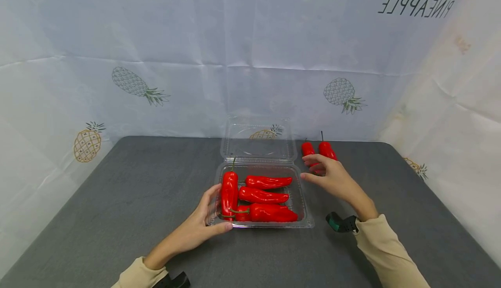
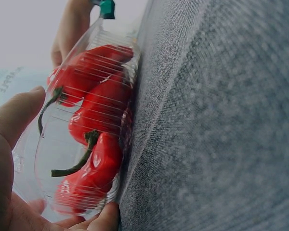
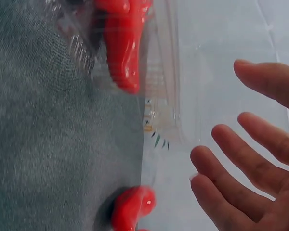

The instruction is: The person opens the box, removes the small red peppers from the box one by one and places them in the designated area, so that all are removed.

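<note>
In the head view an open clear plastic clamshell box stands on the table, holding several glossy red chili peppers. One pepper lies lengthwise along the left wall, stem to the back; others lie crosswise. My left hand holds the front left corner, thumb at the front rim and fingers along the left side; the left wrist view shows green stems through the wall. My right hand hovers right of the box with fingers spread, nothing in it. Beyond it, two more peppers are partly hidden.
The box's transparent lid is raised at the back against a pineapple-print cloth. A grey table spreads around the box. Dark wrist devices sit on both forearms.
</note>
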`<state>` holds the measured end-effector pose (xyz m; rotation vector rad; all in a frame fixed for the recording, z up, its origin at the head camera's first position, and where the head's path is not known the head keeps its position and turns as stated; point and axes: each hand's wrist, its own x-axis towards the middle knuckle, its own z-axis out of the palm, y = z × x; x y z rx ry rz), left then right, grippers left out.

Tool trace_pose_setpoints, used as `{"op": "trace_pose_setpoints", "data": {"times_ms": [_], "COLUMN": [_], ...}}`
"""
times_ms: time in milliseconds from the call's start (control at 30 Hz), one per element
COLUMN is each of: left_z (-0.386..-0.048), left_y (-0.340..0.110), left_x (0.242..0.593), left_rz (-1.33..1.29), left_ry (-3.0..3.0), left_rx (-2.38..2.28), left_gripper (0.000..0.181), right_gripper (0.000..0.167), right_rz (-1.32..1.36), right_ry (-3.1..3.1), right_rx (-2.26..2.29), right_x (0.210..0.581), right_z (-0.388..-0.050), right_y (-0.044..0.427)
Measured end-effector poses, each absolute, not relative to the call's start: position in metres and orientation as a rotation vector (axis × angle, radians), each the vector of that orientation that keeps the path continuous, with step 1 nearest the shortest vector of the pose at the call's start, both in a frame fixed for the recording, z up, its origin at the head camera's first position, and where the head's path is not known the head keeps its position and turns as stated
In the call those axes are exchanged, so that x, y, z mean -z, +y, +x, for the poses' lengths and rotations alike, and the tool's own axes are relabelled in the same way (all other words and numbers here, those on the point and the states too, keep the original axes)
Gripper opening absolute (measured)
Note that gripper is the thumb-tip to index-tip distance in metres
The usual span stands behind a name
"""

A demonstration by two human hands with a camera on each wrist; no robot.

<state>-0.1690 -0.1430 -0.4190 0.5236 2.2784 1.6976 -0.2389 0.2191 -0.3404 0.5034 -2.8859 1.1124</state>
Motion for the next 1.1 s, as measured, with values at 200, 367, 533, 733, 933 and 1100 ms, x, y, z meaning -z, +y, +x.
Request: {"op": "trace_pose_setpoints", "data": {"times_ms": [200,367,533,733,933,1100], "left_z": [-0.169,-0.169,-0.169,-0.169,-0.169,-0.169], "left_y": [-0.143,-0.143,-0.143,-0.143,-0.143,-0.143], "left_x": [0.419,0.419,0.42,0.42,0.419,0.419], "left_rz": [0.51,0.517,0.52,0.512,0.502,0.505], "left_ry": [2.283,2.285,2.286,2.287,2.281,2.287], "left_rx": [-1.687,-1.696,-1.698,-1.686,-1.684,-1.684], "left_gripper": [0.094,0.095,0.095,0.094,0.094,0.094], "right_gripper": [0.052,0.052,0.05,0.049,0.048,0.045], "right_rz": [0.651,0.721,0.758,0.831,0.901,1.024], "right_ry": [-2.91,-2.928,-2.93,-2.946,-3.004,-3.047], "right_rx": [-1.219,-1.261,-1.249,-1.26,-1.264,-1.246], "right_x": [0.343,0.344,0.344,0.344,0.345,0.348], "right_z": [-0.238,-0.236,-0.233,-0.228,-0.225,-0.223], "right_y": [0.214,0.208,0.202,0.195,0.19,0.187]}}
